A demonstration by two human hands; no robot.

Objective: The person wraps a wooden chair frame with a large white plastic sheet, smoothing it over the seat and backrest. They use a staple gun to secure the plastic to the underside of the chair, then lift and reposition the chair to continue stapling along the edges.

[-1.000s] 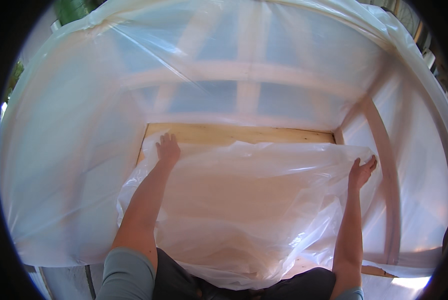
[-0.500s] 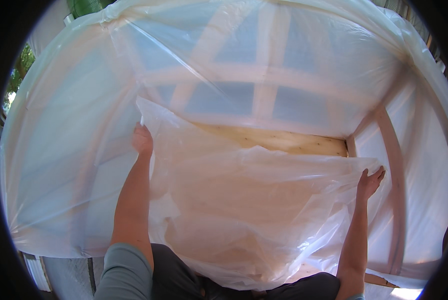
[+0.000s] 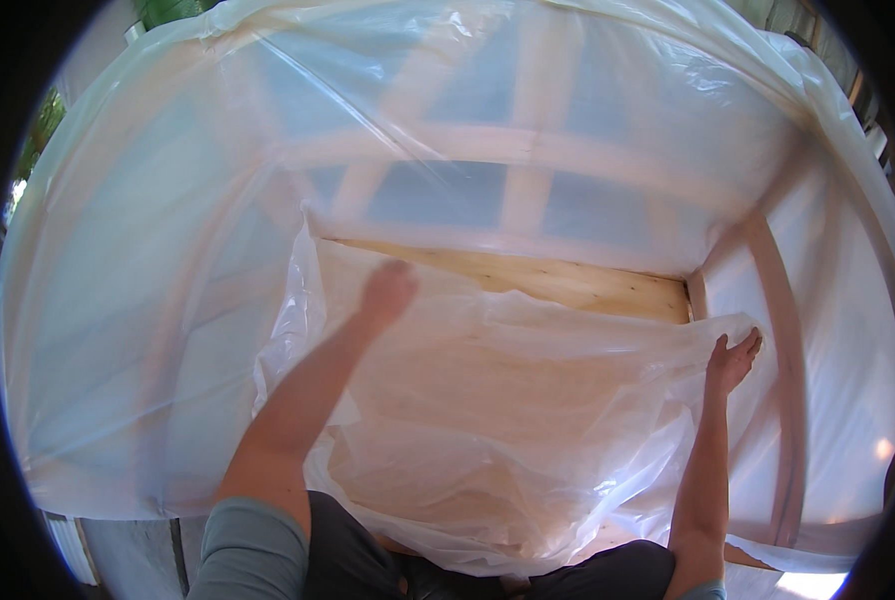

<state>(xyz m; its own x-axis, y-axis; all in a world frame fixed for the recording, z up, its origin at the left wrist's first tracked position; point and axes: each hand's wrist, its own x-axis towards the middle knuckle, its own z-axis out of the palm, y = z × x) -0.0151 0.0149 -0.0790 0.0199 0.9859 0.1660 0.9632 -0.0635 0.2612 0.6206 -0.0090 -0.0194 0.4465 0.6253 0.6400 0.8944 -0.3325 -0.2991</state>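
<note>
A loose sheet of clear plastic film (image 3: 488,400) lies across the plywood floor of a wooden frame in front of me. My left hand (image 3: 390,290) is over the sheet's far left part, blurred by motion, so its fingers cannot be made out. At the sheet's far right corner is my right hand (image 3: 735,362), thumb and fingers apart, touching the film. The film bunches up along its left edge beside my left forearm. Its near edge reaches my lap. A strip of bare plywood (image 3: 568,285) shows past its far edge.
Milky plastic film (image 3: 118,330) covers the frame on the left, far and right sides. Wooden posts show through it, with one post (image 3: 783,350) just right of my right hand. Grey boards (image 3: 133,555) lie at the lower left.
My left hand has left the sheet's far left corner and moved right, over the film. That corner has sagged into folds. My right hand has barely moved.
</note>
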